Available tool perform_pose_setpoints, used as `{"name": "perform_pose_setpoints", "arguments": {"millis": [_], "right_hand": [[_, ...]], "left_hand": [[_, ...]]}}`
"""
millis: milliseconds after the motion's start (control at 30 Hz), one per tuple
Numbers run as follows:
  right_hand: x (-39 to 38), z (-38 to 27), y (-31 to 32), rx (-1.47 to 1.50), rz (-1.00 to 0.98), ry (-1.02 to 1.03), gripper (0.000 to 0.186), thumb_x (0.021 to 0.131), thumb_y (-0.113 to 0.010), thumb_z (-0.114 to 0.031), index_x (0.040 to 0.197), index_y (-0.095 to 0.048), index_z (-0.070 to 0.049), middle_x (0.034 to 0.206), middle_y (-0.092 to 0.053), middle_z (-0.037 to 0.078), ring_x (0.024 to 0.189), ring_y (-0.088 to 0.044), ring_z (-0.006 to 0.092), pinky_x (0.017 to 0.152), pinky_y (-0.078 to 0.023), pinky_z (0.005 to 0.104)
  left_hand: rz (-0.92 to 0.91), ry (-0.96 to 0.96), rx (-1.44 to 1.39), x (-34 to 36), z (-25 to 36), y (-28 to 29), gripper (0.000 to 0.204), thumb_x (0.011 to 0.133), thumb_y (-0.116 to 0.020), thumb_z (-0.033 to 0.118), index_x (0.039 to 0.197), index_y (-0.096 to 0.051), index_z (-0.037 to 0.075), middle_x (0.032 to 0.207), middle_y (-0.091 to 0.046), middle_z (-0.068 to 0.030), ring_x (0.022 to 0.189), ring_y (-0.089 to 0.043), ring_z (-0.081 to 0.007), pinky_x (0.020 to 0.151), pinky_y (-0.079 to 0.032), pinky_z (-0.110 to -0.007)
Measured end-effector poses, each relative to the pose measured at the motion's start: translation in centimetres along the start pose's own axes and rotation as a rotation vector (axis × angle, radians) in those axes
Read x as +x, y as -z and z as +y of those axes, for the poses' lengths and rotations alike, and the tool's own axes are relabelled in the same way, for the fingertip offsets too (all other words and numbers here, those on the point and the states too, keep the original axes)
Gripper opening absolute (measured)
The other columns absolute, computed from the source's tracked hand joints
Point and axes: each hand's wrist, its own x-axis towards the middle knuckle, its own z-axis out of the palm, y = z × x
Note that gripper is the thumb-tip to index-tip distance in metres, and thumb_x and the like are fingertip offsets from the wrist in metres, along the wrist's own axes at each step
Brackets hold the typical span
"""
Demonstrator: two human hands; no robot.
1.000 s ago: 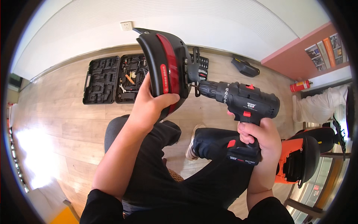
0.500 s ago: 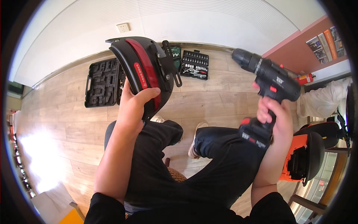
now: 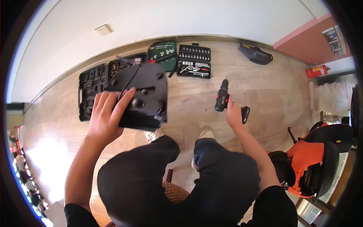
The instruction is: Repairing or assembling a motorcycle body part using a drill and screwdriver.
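My left hand grips the edge of a black plastic rear fender. Its flat side with bolt heads and a thin cable faces up, and the red strip seen earlier is hidden. The fender covers part of the open tool cases behind it. Out to the right, low over the wood floor, my right hand is wrapped around the handle of a black cordless drill. The drill points away from me, and its battery shows beyond the hand.
Along the wall lie an open black tool case, a green wrench case and a socket set. A black moulded part rests farther right. A fire extinguisher and an orange-and-black body panel are at the right.
The fender has been turned over and shifted slightly lower, still in my left hand. My right hand has carried the drill left and down toward the floor. My view has moved too.
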Motion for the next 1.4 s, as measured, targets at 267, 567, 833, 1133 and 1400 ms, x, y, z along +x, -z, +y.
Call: {"name": "perform_pose_setpoints", "arguments": {"millis": [267, 567, 833, 1133, 1400], "right_hand": [[-4.0, 2.3, -9.8, -0.026, -0.082, -0.011, 0.08, 0.088, -0.066, -0.002, 0.159, -0.03, 0.002, 0.111, -0.06, 0.019, 0.098, -0.061, 0.0367, 0.088, -0.049, 0.048], [-3.5, 2.5, -10.0, 0.128, -0.218, -0.142, 0.1, 0.075, -0.084, -0.004, 0.159, -0.028, 0.003, 0.122, -0.062, 0.023, 0.106, -0.062, 0.043, 0.091, -0.05, 0.0491], [4.9, -5.6, -5.4, -0.171, -0.501, -0.073, 0.053, 0.092, -0.071, -0.018, 0.139, -0.054, -0.001, 0.111, -0.065, 0.02, 0.099, -0.066, 0.0372, 0.087, -0.054, 0.0491], [9.7, -18.2, -13.4, 0.481, -0.353, 0.34, 0.04, 0.093, -0.064, -0.015, 0.132, -0.061, -0.011, 0.11, -0.058, 0.02, 0.105, -0.061, 0.0381, 0.087, -0.055, 0.0457], [12.0, -17.7, -5.3, 0.836, -0.367, 0.139, 0.026, 0.088, -0.068, 0.002, 0.113, -0.067, -0.005, 0.098, -0.066, 0.013, 0.095, -0.067, 0.024, 0.083, -0.055, 0.034]], "left_hand": [[-0.066, -0.01, -0.121, -4.1, -1.1, -13.9, 0.076, 0.068, -0.07, -0.001, 0.142, -0.056, 0.005, 0.116, -0.064, -0.017, 0.095, -0.06, -0.0354, 0.087, -0.047, -0.049], [-0.037, 0.117, -0.17, -6.9, -0.5, -21.3, 0.076, 0.067, -0.07, 0.0, 0.142, -0.057, 0.005, 0.121, -0.065, -0.017, 0.096, -0.061, -0.0344, 0.088, -0.047, -0.05], [-0.067, 0.008, -0.221, -7.8, -0.8, -22.3, 0.067, 0.069, -0.068, 0.009, 0.136, -0.064, 0.011, 0.123, -0.066, -0.0146, 0.094, -0.062, -0.0296, 0.09, -0.048, -0.048], [-0.02, -0.115, -0.234, -7.1, -0.6, -21.3, 0.057, 0.074, -0.071, 0.015, 0.13, -0.065, 0.014, 0.125, -0.067, -0.0171, 0.094, -0.063, -0.0293, 0.087, -0.049, -0.048], [0.067, -0.142, -0.269, -4.9, -1.6, -17.8, 0.055, 0.076, -0.071, 0.014, 0.131, -0.064, 0.015, 0.121, -0.067, -0.0171, 0.089, -0.063, -0.0278, 0.083, -0.052, -0.045]]}}
